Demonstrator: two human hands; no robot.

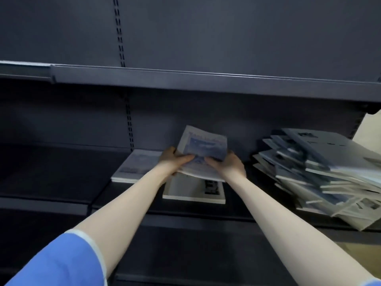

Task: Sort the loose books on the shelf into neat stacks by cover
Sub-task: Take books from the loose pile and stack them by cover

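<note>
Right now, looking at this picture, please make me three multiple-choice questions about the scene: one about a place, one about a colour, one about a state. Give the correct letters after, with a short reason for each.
1. Where is the untidy pile of books?
A. at the right end of the shelf
B. on the upper shelf
C. on the floor

2. What colour is the sleeve on the left arm?
A. red
B. blue
C. black

3. How is the blue-cover book held?
A. by the left hand alone
B. it lies flat, untouched
C. by both hands, tilted up

Answers:
1 A, the pile leans at the right end of the shelf.
2 B, the sleeve is plainly blue.
3 C, the left hand and the right hand each grip its near edge, above the white book.
</note>
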